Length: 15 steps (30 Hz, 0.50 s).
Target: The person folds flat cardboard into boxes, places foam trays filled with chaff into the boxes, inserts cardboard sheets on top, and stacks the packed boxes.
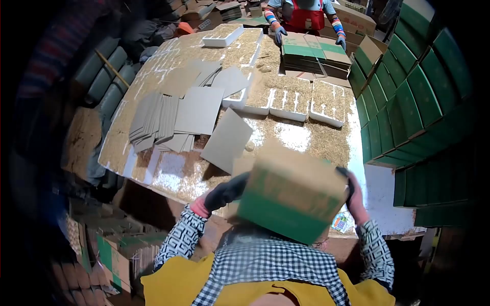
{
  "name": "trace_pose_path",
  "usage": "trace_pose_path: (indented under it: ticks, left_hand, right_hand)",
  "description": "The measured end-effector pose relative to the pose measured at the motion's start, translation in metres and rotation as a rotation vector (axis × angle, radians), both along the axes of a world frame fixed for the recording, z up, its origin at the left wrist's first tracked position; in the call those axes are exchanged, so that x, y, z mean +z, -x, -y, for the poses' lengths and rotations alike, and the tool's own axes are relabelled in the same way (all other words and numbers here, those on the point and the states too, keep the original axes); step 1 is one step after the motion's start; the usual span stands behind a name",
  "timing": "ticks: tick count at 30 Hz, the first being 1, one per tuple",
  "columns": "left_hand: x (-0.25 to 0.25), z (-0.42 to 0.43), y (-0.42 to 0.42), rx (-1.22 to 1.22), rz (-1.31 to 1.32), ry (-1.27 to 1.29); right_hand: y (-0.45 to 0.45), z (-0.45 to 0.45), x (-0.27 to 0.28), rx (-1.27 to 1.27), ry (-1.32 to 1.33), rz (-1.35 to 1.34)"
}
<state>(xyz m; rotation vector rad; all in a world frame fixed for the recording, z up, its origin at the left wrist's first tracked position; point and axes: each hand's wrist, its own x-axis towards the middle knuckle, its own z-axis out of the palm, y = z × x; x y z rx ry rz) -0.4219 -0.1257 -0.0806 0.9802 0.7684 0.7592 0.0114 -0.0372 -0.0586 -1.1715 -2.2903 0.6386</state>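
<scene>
A brown and green cardboard box (pixel 293 191) is held up at the near edge of the table, tilted and slightly blurred. My left hand (pixel 228 194), in a dark glove, presses on its left side. On the box's right side is my right hand (pixel 353 193), also gloved, its fingers partly hidden behind the corner. Just beyond the box, a grey cardboard sheet (pixel 227 140) lies on the table. More grey sheets (pixel 199 109) are spread to its left. White trays (pixel 288 104) filled with straw-like material stand behind the box.
The table (pixel 173 171) is strewn with loose straw-like bits. Green boxes (pixel 408 107) are stacked high on the right. Across the table a co-worker (pixel 306 15) has gloved hands at a pile of flattened cartons (pixel 314 51). Folded cartons (pixel 120 260) stand at lower left.
</scene>
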Motion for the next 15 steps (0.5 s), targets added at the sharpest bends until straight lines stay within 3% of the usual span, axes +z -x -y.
trace_pose_path:
  ticks: [2, 3, 5, 6, 7, 8, 9, 10, 12, 13, 15]
  left_hand:
    - [0.060, -0.016, -0.014, 0.035, 0.097, -0.150]
    - [0.078, -0.018, -0.020, 0.076, -0.315, -0.338]
    - [0.076, -0.028, -0.029, 0.269, -0.971, -0.464]
    - [0.046, -0.031, -0.022, 0.321, -0.904, -0.238]
    - [0.059, -0.038, -0.017, 0.214, -0.979, 0.070]
    - [0.030, -0.034, -0.006, 0.265, -0.838, -0.016]
    - [-0.001, -0.024, 0.002, 0.315, -0.700, -0.100]
    - [-0.011, -0.018, 0.001, 0.343, -0.745, -0.100]
    - [-0.023, -0.002, -0.012, 0.397, -0.829, -0.063]
    - [-0.025, -0.005, -0.010, 0.374, -0.841, -0.045]
    - [-0.025, -0.006, -0.010, 0.333, -0.860, -0.006]
  right_hand:
    - [0.004, -0.016, -0.034, -0.248, 0.360, -0.050]
    - [0.005, -0.026, -0.059, -0.313, 0.486, 0.052]
    - [0.023, -0.039, -0.110, -0.306, 0.586, 0.496]
    - [0.042, -0.047, -0.137, -0.266, 0.597, 0.755]
    - [0.059, -0.060, -0.151, -0.228, 0.595, 0.903]
    - [0.076, -0.080, -0.157, -0.213, 0.591, 0.915]
    - [0.096, -0.110, -0.153, -0.224, 0.580, 0.837]
    - [0.117, -0.142, -0.145, -0.249, 0.610, 0.669]
    - [0.155, -0.197, -0.117, -0.426, 1.179, -0.497]
    - [0.173, -0.234, -0.142, -0.429, 1.388, -0.699]
    - [0.213, -0.273, -0.121, -0.368, 1.424, -0.600]
